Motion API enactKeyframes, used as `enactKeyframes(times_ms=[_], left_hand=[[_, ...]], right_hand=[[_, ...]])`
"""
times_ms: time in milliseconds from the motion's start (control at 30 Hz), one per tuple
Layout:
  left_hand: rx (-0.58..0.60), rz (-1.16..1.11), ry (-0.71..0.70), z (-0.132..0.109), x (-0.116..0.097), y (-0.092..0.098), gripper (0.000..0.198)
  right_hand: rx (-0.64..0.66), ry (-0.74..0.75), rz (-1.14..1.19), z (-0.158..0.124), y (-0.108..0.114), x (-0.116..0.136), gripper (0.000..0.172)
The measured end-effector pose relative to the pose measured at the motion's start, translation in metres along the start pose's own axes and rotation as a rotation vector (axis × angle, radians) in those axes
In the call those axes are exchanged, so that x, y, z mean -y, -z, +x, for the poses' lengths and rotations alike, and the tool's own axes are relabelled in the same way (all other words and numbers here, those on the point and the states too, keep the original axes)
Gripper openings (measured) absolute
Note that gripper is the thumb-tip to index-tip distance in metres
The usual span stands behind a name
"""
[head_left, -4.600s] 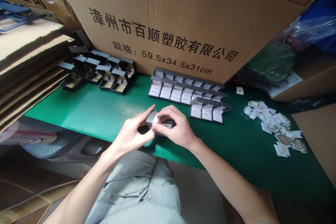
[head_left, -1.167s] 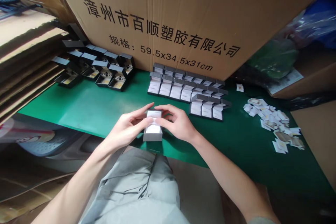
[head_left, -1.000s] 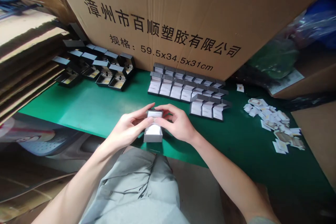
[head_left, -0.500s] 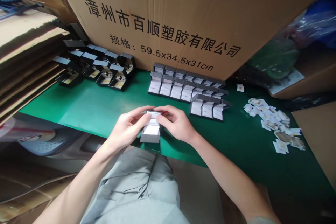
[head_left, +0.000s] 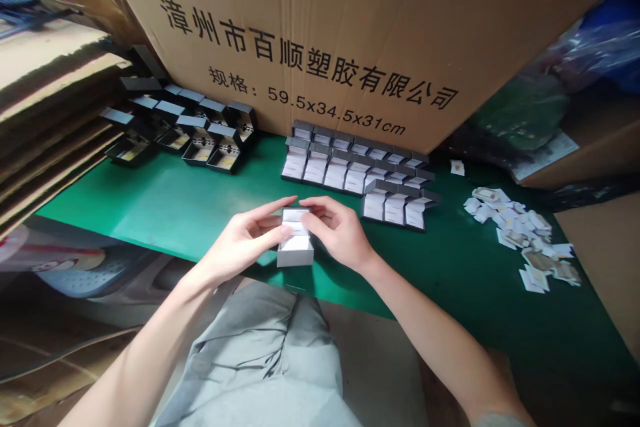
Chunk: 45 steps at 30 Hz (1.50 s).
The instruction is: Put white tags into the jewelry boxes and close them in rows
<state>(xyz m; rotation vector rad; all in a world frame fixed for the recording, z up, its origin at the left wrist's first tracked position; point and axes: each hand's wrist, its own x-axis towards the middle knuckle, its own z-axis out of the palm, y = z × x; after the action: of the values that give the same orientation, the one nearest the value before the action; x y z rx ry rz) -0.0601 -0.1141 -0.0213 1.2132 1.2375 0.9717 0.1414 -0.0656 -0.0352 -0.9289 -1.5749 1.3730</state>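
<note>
A small dark jewelry box (head_left: 295, 258) with a white lining stands with its lid raised at the near edge of the green table. My left hand (head_left: 245, 237) holds its left side, the thumb reaching onto the white insert. On the other side, my right hand (head_left: 340, 230) grips the box with its thumb near the lid's lining and fingers behind the lid. Beyond my hands, several similar open boxes with white inserts (head_left: 335, 173) stand in rows.
Open black boxes without white inserts (head_left: 220, 157) cluster at the back left. Small white and tan pieces (head_left: 525, 227) lie heaped on the right of the green table (head_left: 165, 207). A large carton (head_left: 320, 33) rises behind, and stacked cardboard sheets (head_left: 55, 100) stand left.
The box has shifted slightly right and away from me, with both hands on it. My left thumb has slid lower, from the lid area toward the insert.
</note>
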Motion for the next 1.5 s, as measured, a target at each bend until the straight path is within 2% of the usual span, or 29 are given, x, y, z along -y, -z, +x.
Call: enactKeyframes(times_ms=[333,433,567,733,933,1067,1200,1400,1500], left_hand=[[-0.021,-0.059,0.013,-0.002,0.006,-0.002,0.056],[-0.017,-0.069,-0.014,0.001,0.006,-0.001,0.063],[-0.099,-0.182,-0.042,0.004,0.007,0.000,0.071],[-0.104,-0.233,-0.149,0.003,0.013,0.001,0.073],[-0.091,-0.226,-0.276,0.006,0.020,-0.001,0.068],[-0.224,-0.086,-0.228,0.008,0.018,-0.004,0.057],[-0.332,-0.029,-0.196,0.008,0.017,-0.004,0.057],[-0.308,-0.037,-0.122,0.006,0.009,-0.006,0.051],[-0.295,0.001,-0.091,0.005,0.003,-0.007,0.052]], right_hand=[[0.031,-0.031,0.025,-0.001,-0.001,0.004,0.024],[-0.013,-0.037,0.055,0.001,-0.001,0.004,0.026],[-0.094,-0.098,0.142,0.005,0.003,0.003,0.035],[-0.089,-0.195,0.246,0.006,0.004,0.005,0.051],[-0.094,-0.223,0.381,0.007,-0.001,0.006,0.045],[-0.034,-0.155,0.173,0.002,-0.001,0.001,0.042],[0.084,-0.026,-0.167,-0.003,0.001,-0.003,0.052],[0.176,0.390,-0.582,-0.007,0.004,-0.005,0.032],[0.195,0.535,-0.730,-0.010,0.002,-0.003,0.020]])
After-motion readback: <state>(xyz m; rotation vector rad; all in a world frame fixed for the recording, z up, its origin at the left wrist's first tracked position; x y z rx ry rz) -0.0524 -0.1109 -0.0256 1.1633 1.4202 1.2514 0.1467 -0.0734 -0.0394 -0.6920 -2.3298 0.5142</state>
